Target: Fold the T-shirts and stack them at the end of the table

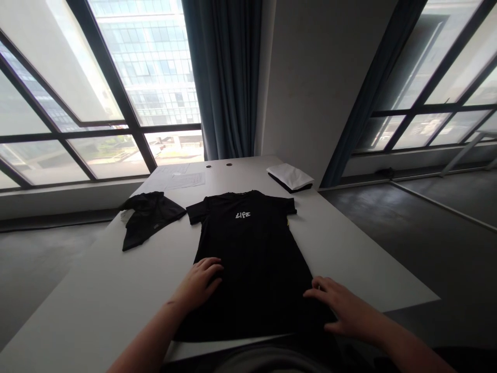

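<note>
A black short-sleeved T-shirt (248, 254) lies spread flat on the white table, collar at the far end and hem toward me. Small white lettering shows on its chest. My left hand (202, 280) rests on the shirt's left side with its fingers apart and slightly curved. At the shirt's right edge is my right hand (337, 305), its thumb and fingers apart, touching or just over the fabric. Neither hand visibly grips the cloth.
A crumpled black garment (151, 217) lies at the table's left edge. Papers (184, 180) are at the far left, and folded white and black cloths (290, 176) at the far right. Blue curtains (225, 77) hang beyond the white table (361, 264), beside windows.
</note>
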`<act>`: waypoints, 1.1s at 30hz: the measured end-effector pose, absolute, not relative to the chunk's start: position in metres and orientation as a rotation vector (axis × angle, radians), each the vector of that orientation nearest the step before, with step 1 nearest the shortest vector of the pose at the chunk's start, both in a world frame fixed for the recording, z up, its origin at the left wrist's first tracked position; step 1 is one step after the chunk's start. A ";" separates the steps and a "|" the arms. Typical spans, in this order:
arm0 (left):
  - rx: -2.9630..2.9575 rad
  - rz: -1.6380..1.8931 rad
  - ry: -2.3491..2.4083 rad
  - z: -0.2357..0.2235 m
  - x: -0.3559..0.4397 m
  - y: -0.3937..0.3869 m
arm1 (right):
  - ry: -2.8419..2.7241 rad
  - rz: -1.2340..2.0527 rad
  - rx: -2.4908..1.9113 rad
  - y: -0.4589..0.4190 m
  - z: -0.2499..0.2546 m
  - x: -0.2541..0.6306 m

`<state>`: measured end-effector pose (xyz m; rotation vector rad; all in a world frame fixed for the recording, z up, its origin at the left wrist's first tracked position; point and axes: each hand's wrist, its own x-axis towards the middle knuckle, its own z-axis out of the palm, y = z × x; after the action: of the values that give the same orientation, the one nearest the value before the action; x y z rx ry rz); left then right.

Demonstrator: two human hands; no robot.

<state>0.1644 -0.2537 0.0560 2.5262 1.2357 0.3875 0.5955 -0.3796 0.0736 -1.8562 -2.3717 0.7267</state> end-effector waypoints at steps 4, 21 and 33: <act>2.562 0.272 1.383 0.041 0.183 -0.224 | -2.452 0.727 -1.728 -0.387 0.073 0.598; 2.626 0.198 1.612 0.024 0.181 -0.223 | -2.412 0.846 -1.732 -0.348 0.111 0.593; 2.468 0.108 1.847 0.032 0.238 -0.051 | -1.945 0.280 -2.248 -0.105 0.058 0.578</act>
<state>0.2377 -0.0514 0.0316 2.4683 1.8466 0.1082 0.5776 -0.1048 0.0584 -2.2478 -1.9447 0.2804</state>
